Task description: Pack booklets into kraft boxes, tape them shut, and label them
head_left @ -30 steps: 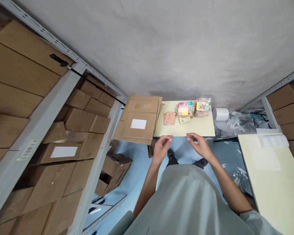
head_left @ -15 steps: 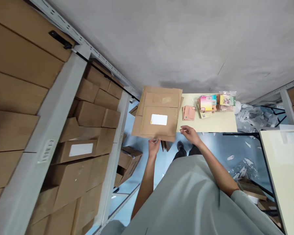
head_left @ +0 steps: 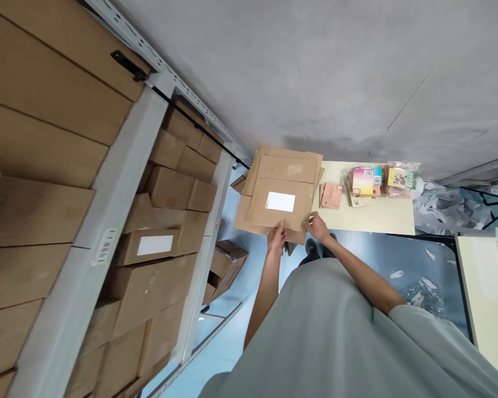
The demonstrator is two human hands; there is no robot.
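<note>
A flat piece of brown cardboard [head_left: 282, 179] with a white label [head_left: 280, 202] lies on top of other flat cardboard at the left end of a pale table. My left hand [head_left: 276, 239] is closed at its near edge, thumb on top. At the near right corner, my right hand [head_left: 317, 228] pinches the cardboard, fingers curled. Right of the cardboard lie small pink packets [head_left: 331, 195]. Beyond them are a pink-and-yellow packet [head_left: 362, 181] and a clear bag with a green-and-yellow card [head_left: 401, 178].
The pale table [head_left: 392, 215] stands against a grey wall [head_left: 315, 72]. Shelves of cardboard boxes [head_left: 161, 282] rise at my left behind a grey post [head_left: 87, 237]. An open box [head_left: 226, 268] sits on the blue floor. Crumpled plastic [head_left: 448, 207] and another tabletop [head_left: 487, 276] are at the right.
My right hand has moved left onto the cardboard's corner from beside it. My left hand stays at the near edge. The whole view has shifted, so things appear further right.
</note>
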